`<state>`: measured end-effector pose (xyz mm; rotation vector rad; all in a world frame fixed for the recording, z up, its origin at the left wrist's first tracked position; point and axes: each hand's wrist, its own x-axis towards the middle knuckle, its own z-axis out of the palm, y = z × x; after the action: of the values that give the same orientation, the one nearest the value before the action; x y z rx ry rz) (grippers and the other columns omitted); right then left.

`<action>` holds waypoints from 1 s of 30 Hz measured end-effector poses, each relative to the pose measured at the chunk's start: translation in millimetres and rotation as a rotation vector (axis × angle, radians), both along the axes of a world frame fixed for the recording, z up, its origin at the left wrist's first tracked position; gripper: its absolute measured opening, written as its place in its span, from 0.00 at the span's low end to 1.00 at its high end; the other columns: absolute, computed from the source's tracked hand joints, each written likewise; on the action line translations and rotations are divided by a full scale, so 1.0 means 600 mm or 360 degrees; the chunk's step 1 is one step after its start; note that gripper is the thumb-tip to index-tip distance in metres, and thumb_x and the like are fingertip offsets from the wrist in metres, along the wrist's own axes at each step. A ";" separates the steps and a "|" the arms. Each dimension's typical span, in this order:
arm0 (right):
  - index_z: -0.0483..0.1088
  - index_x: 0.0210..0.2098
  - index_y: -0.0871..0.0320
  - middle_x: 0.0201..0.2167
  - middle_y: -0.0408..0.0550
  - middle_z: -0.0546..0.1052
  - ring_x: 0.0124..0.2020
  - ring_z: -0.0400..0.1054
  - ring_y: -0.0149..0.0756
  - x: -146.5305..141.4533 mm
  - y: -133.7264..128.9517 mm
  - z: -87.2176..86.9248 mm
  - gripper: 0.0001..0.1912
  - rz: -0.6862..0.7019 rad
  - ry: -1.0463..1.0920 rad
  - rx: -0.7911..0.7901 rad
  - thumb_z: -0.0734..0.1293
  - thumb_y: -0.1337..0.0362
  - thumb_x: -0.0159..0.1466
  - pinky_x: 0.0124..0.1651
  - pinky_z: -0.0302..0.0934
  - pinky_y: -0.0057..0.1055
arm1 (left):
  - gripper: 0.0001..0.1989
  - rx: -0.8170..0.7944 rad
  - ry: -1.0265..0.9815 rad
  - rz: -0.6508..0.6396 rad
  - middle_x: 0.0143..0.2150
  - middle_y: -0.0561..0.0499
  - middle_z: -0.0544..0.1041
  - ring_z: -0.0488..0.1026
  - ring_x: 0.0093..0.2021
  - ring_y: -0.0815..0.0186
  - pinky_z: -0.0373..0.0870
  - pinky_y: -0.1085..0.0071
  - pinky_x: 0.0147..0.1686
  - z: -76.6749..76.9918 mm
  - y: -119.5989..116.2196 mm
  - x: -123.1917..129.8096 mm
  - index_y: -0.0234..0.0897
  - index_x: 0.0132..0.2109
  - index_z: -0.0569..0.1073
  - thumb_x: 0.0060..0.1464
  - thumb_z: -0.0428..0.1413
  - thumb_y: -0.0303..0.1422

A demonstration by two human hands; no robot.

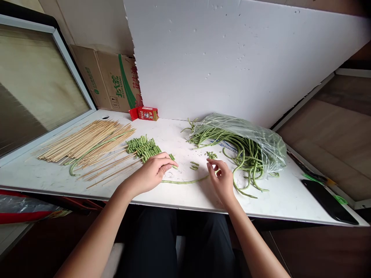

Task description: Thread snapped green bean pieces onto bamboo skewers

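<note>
A long green bean (185, 182) stretches across the table between my two hands. Its left end passes out of sight behind my left hand (156, 170), whose fingers are pressed together, pointing right; a bit of green shows under the fingertips, and what they grip is hidden. My right hand (222, 178) is curled around the bean's other end, with green showing between thumb and fingers. Short cut bean pieces (194, 165) lie between the hands. Beside my left hand, skewered rows of bean pieces (143, 148) lie together. Small bean tips (211, 155) form a pile just beyond my right hand.
Many bare wooden skewers (87, 141) are spread at the left, with one long bean across them. A clear plastic bag (272, 148) of long beans lies at the right. A small red box (148, 113) stands at the back; a black phone (329, 200) lies far right.
</note>
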<state>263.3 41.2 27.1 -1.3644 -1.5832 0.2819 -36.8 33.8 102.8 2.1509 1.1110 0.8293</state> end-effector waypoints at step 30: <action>0.81 0.45 0.51 0.36 0.49 0.82 0.34 0.70 0.40 -0.077 -0.090 0.079 0.05 0.0702 0.0210 0.0148 0.74 0.62 0.70 0.37 0.68 0.40 | 0.10 -0.0122 -0.0178 -0.0222 0.34 0.50 0.82 0.74 0.35 0.66 0.68 0.73 0.36 0.019 -0.038 0.058 0.36 0.40 0.83 0.68 0.59 0.34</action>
<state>217.3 -12.9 74.8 -0.8961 -1.7500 0.5453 -1.8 11.2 114.1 2.0657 0.9109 0.8189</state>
